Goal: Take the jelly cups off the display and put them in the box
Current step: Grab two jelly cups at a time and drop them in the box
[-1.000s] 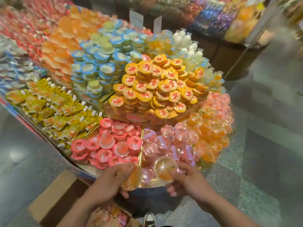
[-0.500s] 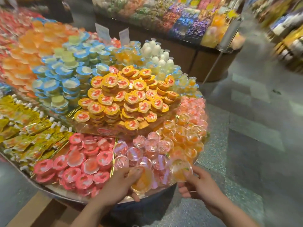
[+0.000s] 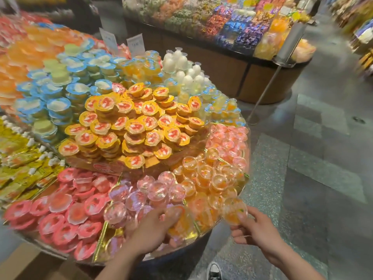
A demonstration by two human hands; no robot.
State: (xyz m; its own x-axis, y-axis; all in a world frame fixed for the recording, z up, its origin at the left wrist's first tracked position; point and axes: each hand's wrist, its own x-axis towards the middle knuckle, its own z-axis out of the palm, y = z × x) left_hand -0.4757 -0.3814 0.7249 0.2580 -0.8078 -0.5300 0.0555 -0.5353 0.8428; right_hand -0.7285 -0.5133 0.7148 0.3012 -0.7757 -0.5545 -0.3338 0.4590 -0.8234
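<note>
Where the round display (image 3: 245, 184) curves toward the person at its six o'clock edge, small clear plastic jelly cups (image 3: 212, 178) lie heaped in gold foil-lined wedges, round, glossy and see-through, with orange fruit pieces set in pale jelly. At nine o'clock from them lie pink-tinted clear cups (image 3: 153, 186), and farther that way flat pink-lidded cups (image 3: 66, 211) with scalloped rims. The middle mound is of yellow-lidded cups (image 3: 131, 126) printed in red; blue-lidded cups (image 3: 58, 102) lie at ten o'clock and white egg-shaped jellies (image 3: 181, 63) at twelve. Each heap is too dense and blurred to count. Two white price cards (image 3: 135, 44) stand upright at the back. Two cups are off the heap, one in each hand. The left hand (image 3: 153, 233) curls its fingers around an orange cup (image 3: 182, 223) low over the rim at six o'clock, though blur hides the exact grip. The right hand (image 3: 256, 229) pinches a clear cup (image 3: 232, 213) between thumb and fingertips at about five o'clock, just outside the edge, with its flat film lid facing the camera. A plain brown cardboard box (image 3: 30, 265) shows at seven o'clock under the rim, its inside not visible. One black-and-white shoe (image 3: 214, 271) stands on the speckled stone floor (image 3: 302, 178).
</note>
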